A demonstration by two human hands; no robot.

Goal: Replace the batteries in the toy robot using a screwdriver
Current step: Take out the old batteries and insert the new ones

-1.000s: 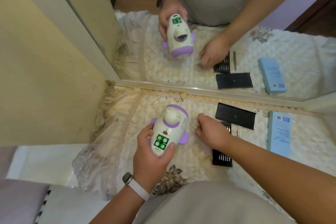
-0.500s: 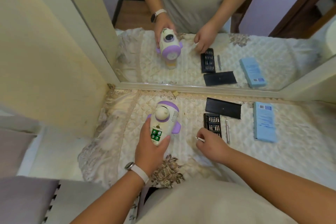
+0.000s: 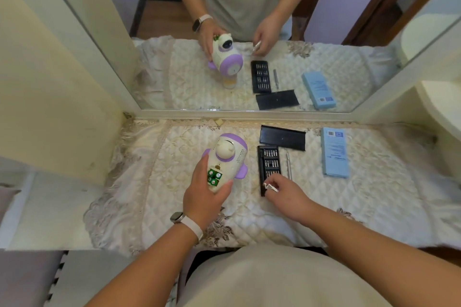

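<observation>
The white and purple toy robot [image 3: 228, 157] lies tilted on the quilted cloth, its underside toward me. Its battery bay is uncovered and shows several green batteries [image 3: 214, 177]. My left hand [image 3: 203, 198] grips the robot's lower end from the left. My right hand [image 3: 284, 192] pinches a small white flat piece [image 3: 270, 186], likely the battery cover, over the near end of the black bit tray [image 3: 268, 162]. A thin silver screwdriver [image 3: 288, 166] lies right of that tray, untouched.
The bit tray's black lid [image 3: 283, 137] rests near the mirror frame [image 3: 249, 115]. A light blue box [image 3: 335, 152] lies at the right. The mirror behind repeats the whole scene. A cream wall panel [image 3: 50, 82] closes off the left side.
My right hand has moved right and toward me with the small white piece, from beside the robot to over the bit tray. My left hand has kept hold of the robot.
</observation>
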